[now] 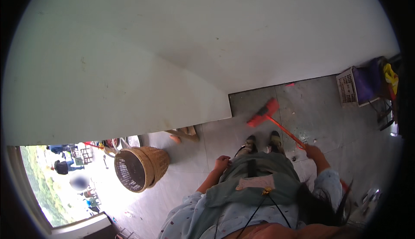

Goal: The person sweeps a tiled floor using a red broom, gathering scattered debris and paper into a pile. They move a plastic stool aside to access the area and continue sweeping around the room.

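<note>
My right hand (313,152) grips the orange-red handle (285,130) of a broom. The broom's red head (263,112) is on the grey tiled floor just beyond my shoes (275,142), near the corner of the white wall (181,89). The handle runs back past my right forearm. My left hand (222,163) hangs beside my green apron (259,164) with its fingers loosely curled. I see nothing in it, but its palm is hidden.
A woven basket (159,166) stands on the left, near a wooden stool (188,133) by the wall. At the right are a plastic crate (347,88) and a purple item (364,81). Pink scrap (290,84) and small debris lie on the floor. People are outside the bright opening.
</note>
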Motion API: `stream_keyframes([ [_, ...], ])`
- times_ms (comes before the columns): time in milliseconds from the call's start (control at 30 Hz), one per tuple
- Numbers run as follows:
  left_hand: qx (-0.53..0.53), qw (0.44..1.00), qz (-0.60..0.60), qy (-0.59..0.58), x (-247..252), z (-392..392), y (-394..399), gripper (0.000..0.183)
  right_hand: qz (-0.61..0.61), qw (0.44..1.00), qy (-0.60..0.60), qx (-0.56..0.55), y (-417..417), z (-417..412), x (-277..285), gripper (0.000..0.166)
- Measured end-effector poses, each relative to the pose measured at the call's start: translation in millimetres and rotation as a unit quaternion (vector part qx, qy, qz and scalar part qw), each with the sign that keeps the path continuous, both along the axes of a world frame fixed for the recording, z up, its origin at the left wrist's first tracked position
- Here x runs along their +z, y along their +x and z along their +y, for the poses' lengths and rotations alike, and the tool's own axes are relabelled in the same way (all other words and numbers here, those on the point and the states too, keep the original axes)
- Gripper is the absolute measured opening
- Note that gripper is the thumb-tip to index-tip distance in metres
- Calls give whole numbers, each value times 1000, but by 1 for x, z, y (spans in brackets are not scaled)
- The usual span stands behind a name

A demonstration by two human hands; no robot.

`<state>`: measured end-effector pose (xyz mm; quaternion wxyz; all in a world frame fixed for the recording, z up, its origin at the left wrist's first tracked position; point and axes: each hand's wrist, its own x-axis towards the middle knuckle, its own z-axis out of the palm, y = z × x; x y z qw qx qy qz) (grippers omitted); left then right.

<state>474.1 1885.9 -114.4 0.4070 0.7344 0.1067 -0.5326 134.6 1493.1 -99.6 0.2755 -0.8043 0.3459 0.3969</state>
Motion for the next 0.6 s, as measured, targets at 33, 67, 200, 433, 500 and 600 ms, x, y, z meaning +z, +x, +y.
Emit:
stream_keyframes([
  [33,-26,1000,-1,8,-1,-2,11,20,18,999,1,-27,-22,23,7,40],
  [67,-49,999,-1,18,-2,-2,19,20,28,997,-9,-68,-41,46,13,39],
  [200,-122,992,-4,-6,-12,-22,47,21,21,980,25,-198,-66,124,88,37],
  [433,-336,933,-37,-126,-41,-80,26,27,-153,868,220,-418,-88,221,127,36],
  [500,-332,940,-4,-76,-31,-103,-2,30,-283,843,234,-394,-67,231,101,40],
  [600,-145,978,149,32,11,-139,-44,34,-230,840,274,-408,9,201,135,40],
])
